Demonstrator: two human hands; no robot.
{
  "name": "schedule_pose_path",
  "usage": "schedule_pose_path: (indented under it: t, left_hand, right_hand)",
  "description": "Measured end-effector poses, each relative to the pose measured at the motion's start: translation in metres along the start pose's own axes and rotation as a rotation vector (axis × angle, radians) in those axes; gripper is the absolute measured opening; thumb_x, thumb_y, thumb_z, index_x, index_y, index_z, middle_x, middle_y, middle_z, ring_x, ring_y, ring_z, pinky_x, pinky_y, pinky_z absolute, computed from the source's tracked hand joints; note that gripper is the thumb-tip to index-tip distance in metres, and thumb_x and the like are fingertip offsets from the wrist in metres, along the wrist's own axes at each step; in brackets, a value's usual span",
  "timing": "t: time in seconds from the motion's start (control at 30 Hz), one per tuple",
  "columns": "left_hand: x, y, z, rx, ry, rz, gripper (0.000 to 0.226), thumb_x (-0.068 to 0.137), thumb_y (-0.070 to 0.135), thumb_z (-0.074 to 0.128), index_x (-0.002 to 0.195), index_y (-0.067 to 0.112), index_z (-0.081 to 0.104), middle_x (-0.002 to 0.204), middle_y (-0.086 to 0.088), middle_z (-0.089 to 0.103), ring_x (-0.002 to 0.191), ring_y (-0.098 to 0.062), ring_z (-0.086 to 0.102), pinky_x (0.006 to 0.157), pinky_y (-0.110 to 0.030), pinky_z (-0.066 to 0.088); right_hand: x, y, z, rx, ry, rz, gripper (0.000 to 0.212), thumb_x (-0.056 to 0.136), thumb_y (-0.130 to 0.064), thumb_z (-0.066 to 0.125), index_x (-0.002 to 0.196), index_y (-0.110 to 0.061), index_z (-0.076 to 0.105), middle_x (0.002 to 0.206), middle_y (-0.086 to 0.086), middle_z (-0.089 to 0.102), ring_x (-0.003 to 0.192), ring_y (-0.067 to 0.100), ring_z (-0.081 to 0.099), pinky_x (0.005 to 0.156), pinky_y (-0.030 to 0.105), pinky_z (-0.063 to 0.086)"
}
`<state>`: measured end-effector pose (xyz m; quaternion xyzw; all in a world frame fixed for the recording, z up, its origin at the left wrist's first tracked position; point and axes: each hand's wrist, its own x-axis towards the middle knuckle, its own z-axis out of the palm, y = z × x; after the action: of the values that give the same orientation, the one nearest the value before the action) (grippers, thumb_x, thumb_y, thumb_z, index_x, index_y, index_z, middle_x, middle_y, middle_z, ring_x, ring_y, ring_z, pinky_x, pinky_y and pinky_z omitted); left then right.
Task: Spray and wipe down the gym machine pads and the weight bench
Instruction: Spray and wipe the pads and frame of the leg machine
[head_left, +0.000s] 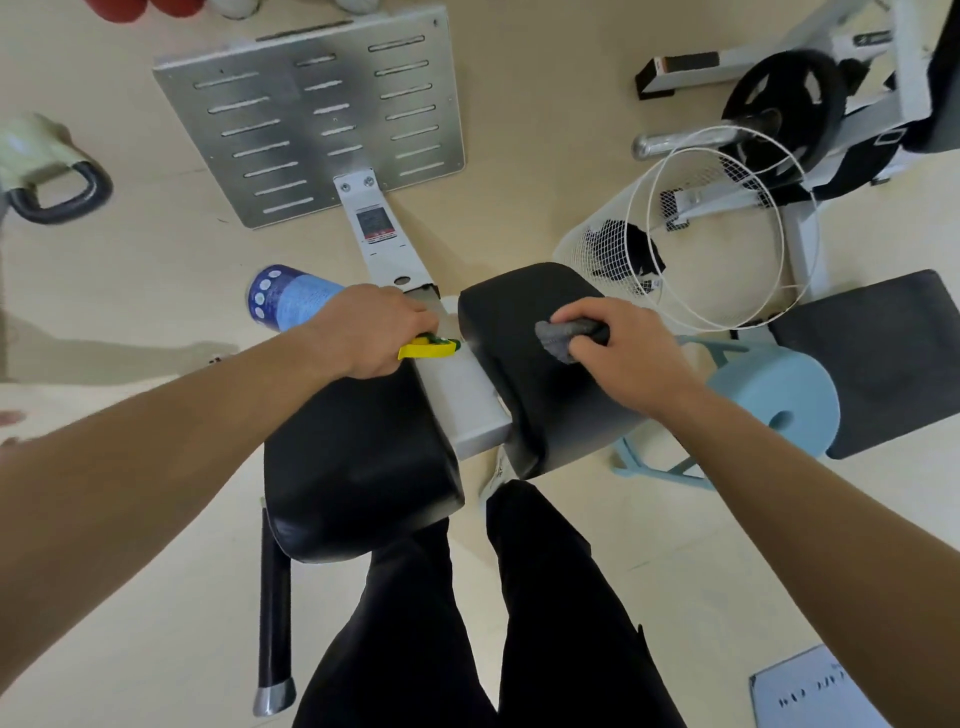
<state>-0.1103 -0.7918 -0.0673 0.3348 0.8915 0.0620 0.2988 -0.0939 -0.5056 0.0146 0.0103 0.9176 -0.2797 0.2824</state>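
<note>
Two black machine pads flank a white frame bar (462, 395): the left pad (358, 467) and the right pad (524, 332). My left hand (374, 332) grips a spray bottle with a yellow and green trigger head (428, 349), its nozzle aimed toward the right pad; the blue bottle body (291, 299) shows beyond my wrist. My right hand (623, 353) holds a bunched grey cloth (561, 335) against the top of the right pad. A dark weight bench pad (883, 353) lies at the far right.
A metal foot plate (311, 114) lies ahead on the floor. A white mesh basket (675, 244), a blue foam roller on a stool (779, 395), a weight plate on a bar (784, 109), a kettlebell (57, 176) and a paper sheet (815, 691) surround me. My legs stand below.
</note>
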Motion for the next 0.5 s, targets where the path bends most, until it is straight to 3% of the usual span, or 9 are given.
schedule_pose_path:
  t: [0.1, 0.2, 0.3, 0.4, 0.5]
  left_hand:
    - [0.001, -0.004, 0.001, -0.015, 0.001, -0.044, 0.032, 0.084, 0.020, 0.065, 0.114, 0.025, 0.057, 0.103, 0.001, 0.061, 0.089, -0.021, 0.055, 0.072, -0.038, 0.051]
    - [-0.001, -0.010, 0.008, -0.035, 0.024, -0.081, 0.032, 0.084, 0.019, 0.066, 0.114, 0.024, 0.056, 0.103, -0.001, 0.061, 0.085, -0.021, 0.052, 0.069, -0.036, 0.046]
    - [-0.003, -0.021, 0.015, -0.090, 0.086, -0.085, 0.036, 0.083, 0.020, 0.069, 0.117, 0.023, 0.058, 0.103, -0.003, 0.064, 0.088, -0.027, 0.059, 0.071, -0.038, 0.050]
    - [-0.006, -0.030, 0.017, -0.145, 0.124, -0.125, 0.040, 0.083, 0.019, 0.069, 0.122, 0.023, 0.060, 0.107, -0.005, 0.067, 0.092, -0.031, 0.062, 0.076, -0.041, 0.053]
    - [-0.008, -0.040, 0.019, -0.193, 0.175, -0.182, 0.043, 0.085, 0.017, 0.068, 0.127, 0.022, 0.061, 0.111, -0.006, 0.067, 0.095, -0.034, 0.062, 0.077, -0.043, 0.053]
  right_hand:
    - [0.008, -0.005, 0.017, -0.052, -0.124, -0.165, 0.036, 0.091, -0.022, 0.059, 0.126, -0.030, 0.064, 0.122, -0.008, 0.063, 0.107, 0.006, 0.056, 0.097, 0.026, 0.046]
    - [0.004, -0.001, 0.046, -0.425, -0.360, -0.439, 0.031, 0.098, -0.034, 0.051, 0.128, -0.032, 0.061, 0.140, -0.002, 0.053, 0.128, 0.015, 0.048, 0.109, 0.035, 0.040]
    - [0.022, 0.004, 0.067, -0.607, -0.413, -0.559, 0.028, 0.102, -0.036, 0.048, 0.123, -0.031, 0.065, 0.149, 0.005, 0.047, 0.143, 0.025, 0.035, 0.120, 0.039, 0.027]
    - [0.072, -0.005, 0.097, -0.701, -0.466, -0.465, 0.022, 0.097, -0.032, 0.053, 0.110, -0.032, 0.070, 0.138, 0.004, 0.052, 0.137, 0.030, 0.040, 0.112, 0.046, 0.037]
    - [0.131, -0.021, 0.129, -0.722, -0.463, -0.278, 0.017, 0.089, -0.024, 0.056, 0.095, -0.029, 0.071, 0.113, 0.004, 0.059, 0.107, 0.029, 0.058, 0.083, 0.041, 0.053]
